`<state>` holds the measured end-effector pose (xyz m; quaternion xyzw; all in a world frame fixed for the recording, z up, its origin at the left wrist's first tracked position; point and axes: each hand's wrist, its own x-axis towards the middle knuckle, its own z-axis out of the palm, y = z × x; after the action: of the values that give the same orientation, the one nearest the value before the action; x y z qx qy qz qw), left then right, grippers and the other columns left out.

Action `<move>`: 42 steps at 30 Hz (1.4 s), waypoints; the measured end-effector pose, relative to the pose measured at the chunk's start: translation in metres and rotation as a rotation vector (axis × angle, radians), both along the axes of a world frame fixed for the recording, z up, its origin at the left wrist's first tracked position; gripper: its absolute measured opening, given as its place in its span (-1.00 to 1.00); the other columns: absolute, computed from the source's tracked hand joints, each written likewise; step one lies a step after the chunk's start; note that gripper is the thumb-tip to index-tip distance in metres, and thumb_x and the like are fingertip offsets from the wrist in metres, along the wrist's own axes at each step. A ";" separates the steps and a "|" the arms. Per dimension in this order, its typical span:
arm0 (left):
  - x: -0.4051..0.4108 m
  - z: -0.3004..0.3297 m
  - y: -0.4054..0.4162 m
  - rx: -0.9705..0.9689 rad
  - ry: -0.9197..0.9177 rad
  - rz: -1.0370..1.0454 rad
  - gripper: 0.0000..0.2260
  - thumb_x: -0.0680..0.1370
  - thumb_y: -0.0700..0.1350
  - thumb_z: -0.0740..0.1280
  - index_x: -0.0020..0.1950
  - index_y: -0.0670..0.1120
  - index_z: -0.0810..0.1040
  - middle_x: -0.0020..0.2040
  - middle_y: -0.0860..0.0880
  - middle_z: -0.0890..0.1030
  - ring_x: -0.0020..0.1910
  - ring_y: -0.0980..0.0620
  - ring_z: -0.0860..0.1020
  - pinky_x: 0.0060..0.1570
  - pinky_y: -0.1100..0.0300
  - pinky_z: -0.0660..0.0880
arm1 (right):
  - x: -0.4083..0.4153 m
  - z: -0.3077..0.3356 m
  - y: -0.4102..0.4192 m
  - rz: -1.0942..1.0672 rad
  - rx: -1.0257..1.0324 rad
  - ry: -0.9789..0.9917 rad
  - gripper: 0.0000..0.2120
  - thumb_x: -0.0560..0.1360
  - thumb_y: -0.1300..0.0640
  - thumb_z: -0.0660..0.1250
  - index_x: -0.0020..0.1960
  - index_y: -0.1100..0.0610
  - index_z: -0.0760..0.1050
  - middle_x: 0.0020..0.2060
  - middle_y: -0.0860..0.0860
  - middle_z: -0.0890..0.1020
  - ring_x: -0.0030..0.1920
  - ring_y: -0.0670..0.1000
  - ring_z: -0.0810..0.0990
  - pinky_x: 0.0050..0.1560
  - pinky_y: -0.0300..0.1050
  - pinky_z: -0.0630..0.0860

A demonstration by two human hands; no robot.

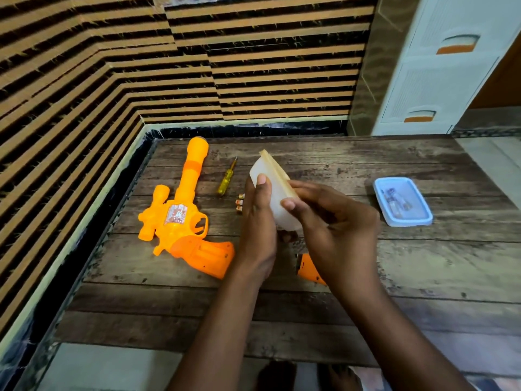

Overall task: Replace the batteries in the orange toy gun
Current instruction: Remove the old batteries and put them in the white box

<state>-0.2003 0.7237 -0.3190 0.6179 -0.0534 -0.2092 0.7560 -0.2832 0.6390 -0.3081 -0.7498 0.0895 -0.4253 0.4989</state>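
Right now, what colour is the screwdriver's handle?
Clear yellow; the screwdriver shows best in the head view.

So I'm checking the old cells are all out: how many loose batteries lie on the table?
2 tips show for sure, side by side right of the toy gun, at the left hand, which may hide more.

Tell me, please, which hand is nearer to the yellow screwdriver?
Left. The left hand grips the white container just right of the yellow screwdriver; the right hand holds the container's far side.
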 end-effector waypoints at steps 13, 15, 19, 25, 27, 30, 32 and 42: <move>-0.001 0.032 0.009 -0.232 0.237 -0.030 -0.56 0.72 0.12 0.02 0.08 -0.13 0.57 -0.29 -0.07 0.65 -0.42 0.04 0.53 -0.58 0.28 0.23 | -0.006 -0.008 -0.019 -0.017 -0.694 0.043 -0.61 0.41 0.53 0.26 0.20 0.44 0.62 0.14 0.29 0.69 0.15 0.30 0.68 0.08 0.13 0.67; 0.001 0.034 0.011 -0.220 0.229 -0.048 -0.56 0.72 0.11 0.02 0.06 -0.12 0.59 -0.28 -0.07 0.66 -0.41 0.04 0.55 -0.58 0.28 0.24 | -0.005 -0.007 -0.015 -0.029 -0.693 0.048 -0.63 0.41 0.55 0.30 0.19 0.45 0.61 0.12 0.30 0.69 0.13 0.31 0.68 0.09 0.15 0.66; 0.001 0.030 0.021 -0.124 0.215 -0.092 -0.57 0.72 0.12 0.03 0.05 -0.09 0.60 -0.27 -0.07 0.67 -0.41 0.01 0.55 -0.58 0.29 0.20 | -0.004 0.001 -0.018 -0.126 -0.561 -0.008 -0.65 0.49 0.48 0.16 0.16 0.43 0.63 0.04 0.28 0.69 0.05 0.24 0.70 0.10 -0.08 0.62; -0.007 0.029 0.026 -0.147 0.257 -0.232 -0.66 0.58 0.04 0.16 0.10 -0.10 0.63 -0.11 -0.18 0.65 -0.31 -0.13 0.53 -0.60 0.32 0.27 | -0.008 -0.001 -0.028 -0.184 -0.399 -0.032 -0.77 0.51 0.43 0.28 0.13 0.39 0.61 0.01 0.22 0.68 0.02 0.13 0.65 0.02 -0.19 0.55; -0.009 0.026 0.020 -0.154 0.272 -0.289 -0.64 0.61 0.03 0.12 0.12 -0.11 0.64 -0.06 -0.20 0.66 -0.25 -0.18 0.58 -0.56 0.27 0.38 | -0.007 -0.003 -0.034 -0.199 -0.369 -0.015 -0.75 0.48 0.42 0.30 0.12 0.37 0.62 0.01 0.20 0.70 0.00 0.14 0.68 -0.06 -0.15 0.58; -0.011 0.025 0.011 -0.159 0.303 -0.322 -0.47 0.65 0.26 0.09 0.19 -0.12 0.64 0.01 -0.23 0.68 -0.17 -0.20 0.66 -0.39 0.11 0.57 | -0.007 -0.007 -0.044 -0.220 -0.334 0.006 -0.74 0.44 0.44 0.37 0.12 0.35 0.65 -0.02 0.18 0.71 -0.05 0.08 0.67 -0.11 -0.24 0.53; -0.014 0.027 0.005 -0.131 0.275 -0.283 -0.41 0.58 0.35 0.15 0.21 -0.11 0.64 0.01 -0.22 0.70 -0.12 -0.20 0.68 -0.24 -0.04 0.63 | -0.006 -0.009 -0.047 -0.215 -0.337 0.026 -0.74 0.42 0.43 0.38 0.10 0.33 0.65 -0.05 0.17 0.71 -0.08 0.06 0.65 -0.14 -0.23 0.51; -0.021 0.006 -0.023 0.463 -0.396 0.002 -0.78 0.68 -0.17 0.19 0.19 0.06 0.57 -0.10 -0.01 0.65 -0.32 -0.05 0.60 -0.45 0.20 0.43 | 0.003 -0.011 -0.068 -0.338 -0.190 0.066 -0.76 0.40 0.52 0.39 -0.04 0.27 0.67 -0.16 0.06 0.65 -0.18 -0.04 0.56 -0.21 -0.26 0.44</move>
<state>-0.2212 0.7003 -0.3130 0.8026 -0.1501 -0.0904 0.5701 -0.2805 0.5710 -0.3186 -0.7814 0.1901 -0.4847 0.3441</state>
